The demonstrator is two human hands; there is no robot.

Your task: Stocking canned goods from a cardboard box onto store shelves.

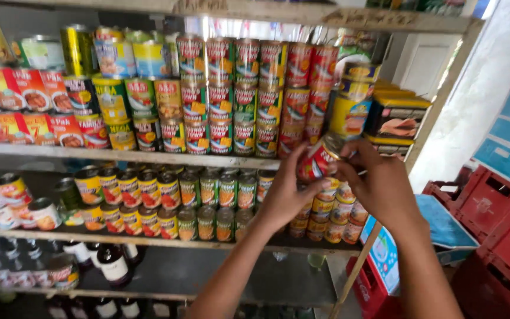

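Head view — left hand (284, 198) and right hand (379, 183) clamped on red can (319, 158) — stacked cans (231, 97) just behind.

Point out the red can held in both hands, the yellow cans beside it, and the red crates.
red can (319, 160): head view, on its label.
yellow cans (349, 115): head view, front of the lower can.
red crates (491, 201): head view, top crate's face.

Daylight enters from the upper right, beyond the right hand (379, 189), whitening the wall (491, 77) there. Glare glints on can tops (113, 32) up and left of the left hand (284, 195). Below both hands the bottom shelf (208, 274) sinks into shadow. Edges look soft, perhaps motion blur; shelf lines bow slightly.
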